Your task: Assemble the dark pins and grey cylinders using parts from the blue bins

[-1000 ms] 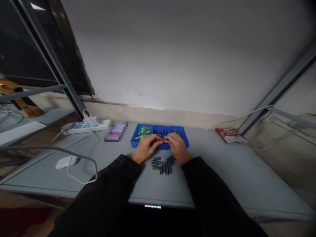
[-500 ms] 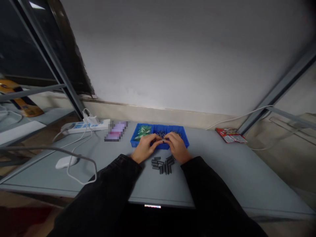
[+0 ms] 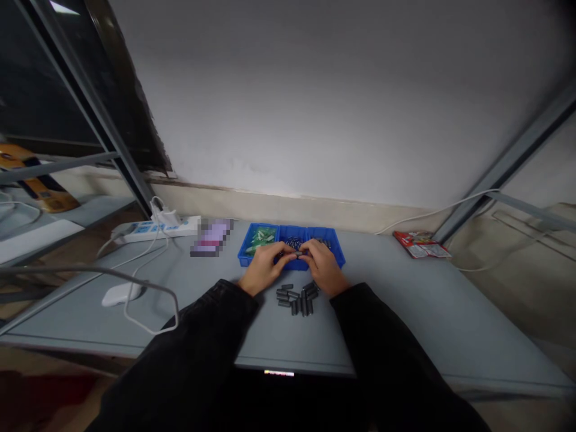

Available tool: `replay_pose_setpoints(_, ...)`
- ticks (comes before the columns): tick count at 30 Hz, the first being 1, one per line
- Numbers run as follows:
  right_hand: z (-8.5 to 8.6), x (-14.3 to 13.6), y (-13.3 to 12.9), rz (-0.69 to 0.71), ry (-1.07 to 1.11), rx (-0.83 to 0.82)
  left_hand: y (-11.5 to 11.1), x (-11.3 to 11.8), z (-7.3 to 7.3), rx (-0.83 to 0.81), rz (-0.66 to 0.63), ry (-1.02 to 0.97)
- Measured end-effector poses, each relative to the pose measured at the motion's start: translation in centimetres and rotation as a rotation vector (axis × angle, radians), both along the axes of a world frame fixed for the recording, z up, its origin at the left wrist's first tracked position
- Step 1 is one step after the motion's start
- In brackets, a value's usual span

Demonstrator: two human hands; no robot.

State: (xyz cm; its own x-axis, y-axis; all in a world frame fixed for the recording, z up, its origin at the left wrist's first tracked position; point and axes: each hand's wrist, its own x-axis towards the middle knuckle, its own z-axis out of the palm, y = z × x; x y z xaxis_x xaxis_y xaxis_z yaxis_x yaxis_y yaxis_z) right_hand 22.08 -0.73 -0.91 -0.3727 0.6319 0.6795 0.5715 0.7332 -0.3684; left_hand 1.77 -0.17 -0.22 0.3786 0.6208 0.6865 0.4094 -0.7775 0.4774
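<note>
My left hand and my right hand meet over the front of a row of blue bins. Between their fingertips they pinch a small dark grey cylinder, partly covered by the fingers. Green and whitish small parts fill the left bin. Small dark metallic pieces lie in the middle bin, and the right bin's grey pieces are partly behind my right hand. On the desk just below my hands, several dark grey cylinders lie in a loose cluster.
On the left of the grey desk are a white power strip, a blurred-out phone, a white mouse-like object and a looping cable. A red packet lies at the right, near a metal post.
Both hands stay together at the bins, with slight finger movement around the small cylinder. The view has shifted very slightly; the cylinders on the desk lie as before.
</note>
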Motion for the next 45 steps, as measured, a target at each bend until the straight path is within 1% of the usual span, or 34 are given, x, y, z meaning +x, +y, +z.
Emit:
replay_pose_setpoints(7, -0.10, 0.07, 0.13, 0.001, -0.025, -0.021, -0.07, -0.02, -0.01, 0.011, -0.022, 0.017)
replay_pose_setpoints(12, 0.10, 0.09, -0.14, -0.009, -0.006, -0.037, -0.14, 0.02, 0.20, -0.012, 0.004, 0.015)
replay_pose_setpoints(21, -0.32, 0.18, 0.35, 0.007, -0.021, 0.000, -0.45, 0.05, 0.39, -0.026, -0.005, 0.037)
replay_pose_setpoints(33, 0.23, 0.23, -0.17, -0.006, -0.035, -0.054, -0.10, -0.04, 0.17, -0.014, 0.004, 0.016)
replay_pose_setpoints(40, 0.12, 0.21, 0.17, 0.001, -0.101, -0.010, -0.24, 0.00, 0.21, -0.011, 0.007, 0.010)
replay_pose_setpoints(45, 0.17, 0.19, -0.02, -0.015, -0.054, -0.024, -0.22, -0.12, -0.10, -0.021, 0.031, -0.011)
